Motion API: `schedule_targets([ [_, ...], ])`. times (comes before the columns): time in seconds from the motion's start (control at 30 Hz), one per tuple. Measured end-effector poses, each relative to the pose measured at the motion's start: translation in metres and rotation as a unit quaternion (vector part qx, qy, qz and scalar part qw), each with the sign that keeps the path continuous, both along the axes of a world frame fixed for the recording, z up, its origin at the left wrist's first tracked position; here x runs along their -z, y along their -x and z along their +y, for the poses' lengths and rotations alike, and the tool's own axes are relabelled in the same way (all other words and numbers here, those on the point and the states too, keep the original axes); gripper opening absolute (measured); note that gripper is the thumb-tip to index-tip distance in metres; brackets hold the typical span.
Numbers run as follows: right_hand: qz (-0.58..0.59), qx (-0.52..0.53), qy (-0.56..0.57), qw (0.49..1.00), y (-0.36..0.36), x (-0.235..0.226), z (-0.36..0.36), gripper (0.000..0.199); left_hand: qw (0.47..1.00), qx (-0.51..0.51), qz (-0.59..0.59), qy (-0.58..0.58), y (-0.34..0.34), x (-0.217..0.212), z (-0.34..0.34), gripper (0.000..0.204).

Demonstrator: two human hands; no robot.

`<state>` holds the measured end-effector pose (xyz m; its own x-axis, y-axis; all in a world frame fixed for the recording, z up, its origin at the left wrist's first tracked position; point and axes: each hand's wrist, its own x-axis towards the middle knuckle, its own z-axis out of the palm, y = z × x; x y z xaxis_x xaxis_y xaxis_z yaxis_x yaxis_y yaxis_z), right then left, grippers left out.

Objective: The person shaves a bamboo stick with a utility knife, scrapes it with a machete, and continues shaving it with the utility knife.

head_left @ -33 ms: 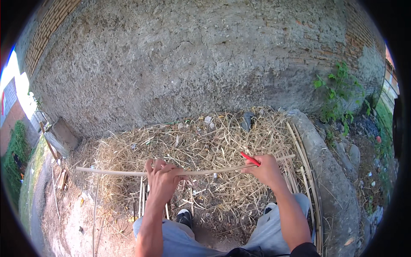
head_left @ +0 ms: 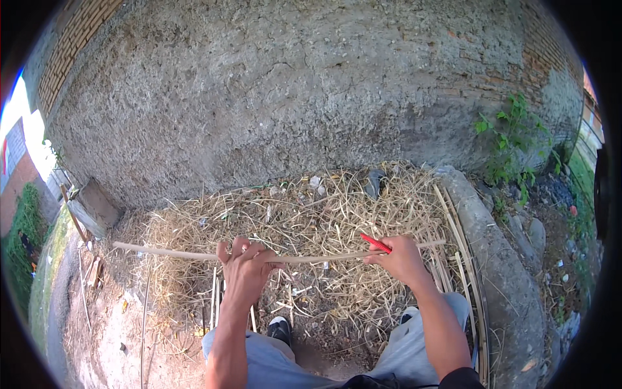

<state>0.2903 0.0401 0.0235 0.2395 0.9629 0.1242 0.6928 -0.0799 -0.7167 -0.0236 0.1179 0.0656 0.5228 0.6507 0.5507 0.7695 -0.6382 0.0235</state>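
Against the plaster wall (head_left: 291, 97), both hands' grip on the bamboo strip (head_left: 162, 251) unchanged.

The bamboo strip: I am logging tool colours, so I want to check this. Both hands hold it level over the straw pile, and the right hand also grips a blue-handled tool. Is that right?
Not quite. In the head view the tool in the right hand has a red handle, not blue. The rest holds: both hands, the left hand too, hold the bamboo strip level over the straw pile.

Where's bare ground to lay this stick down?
Bare dirt lies lower left, between the straw pile and the picture's edge. A small dirt patch sits between the shoes. Straw is thick under the stick, left hand and right hand.
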Motion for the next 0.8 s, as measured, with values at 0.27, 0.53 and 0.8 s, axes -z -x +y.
schedule_targets([
  [0.27,0.257,0.071,-0.093,0.959,0.015,0.024,0.019,0.018,0.973,-0.061,-0.224,0.014,-0.041,0.028,-0.003,0.066],
  [0.53,0.503,0.035,-0.082,0.86,0.051,0.015,0.023,0.018,0.755,0.177,-0.376,0.507,-0.117,0.11,-0.051,0.047],
  [0.8,0.352,0.046,-0.101,0.929,0.044,0.032,0.03,0.028,0.552,0.072,-0.519,0.649,-0.124,0.066,-0.099,0.03],
])
